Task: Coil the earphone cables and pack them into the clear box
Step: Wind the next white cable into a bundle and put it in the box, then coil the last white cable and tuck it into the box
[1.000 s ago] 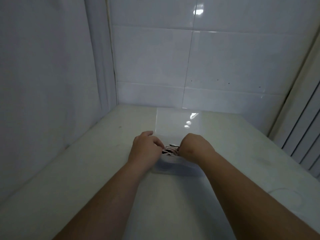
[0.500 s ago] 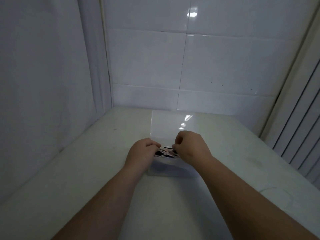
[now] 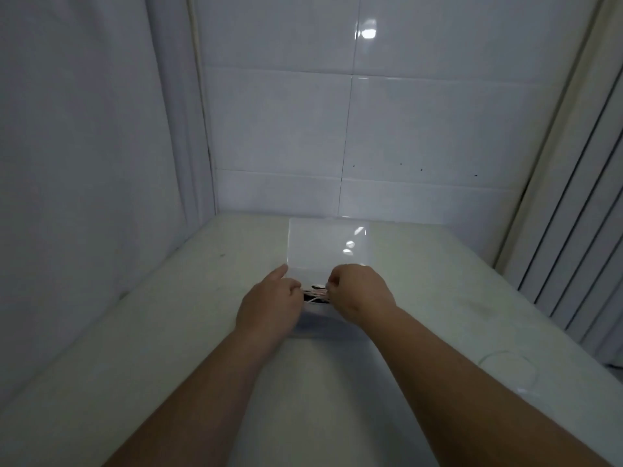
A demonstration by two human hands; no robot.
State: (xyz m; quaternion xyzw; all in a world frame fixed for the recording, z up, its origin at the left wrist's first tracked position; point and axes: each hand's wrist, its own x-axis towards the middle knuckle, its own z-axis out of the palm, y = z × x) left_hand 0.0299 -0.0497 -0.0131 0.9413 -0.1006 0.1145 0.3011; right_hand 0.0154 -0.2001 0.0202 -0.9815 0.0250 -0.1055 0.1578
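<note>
On the pale table [image 3: 188,338], the left hand [image 3: 269,308] and the right hand [image 3: 360,294] are both curling their fingers and pinching the white earphone cables [image 3: 315,293], which are lying between them inside the clear box [image 3: 320,320], whose lid [image 3: 327,244] is standing open behind.

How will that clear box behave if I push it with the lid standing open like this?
Probably light: the clear box looks thin-walled, with only earphone cables seen at its opening, so it would likely slide on the smooth table. The upright lid may make it tip backward if pushed high. Its glossy plastic looks slippery to grip.
</note>
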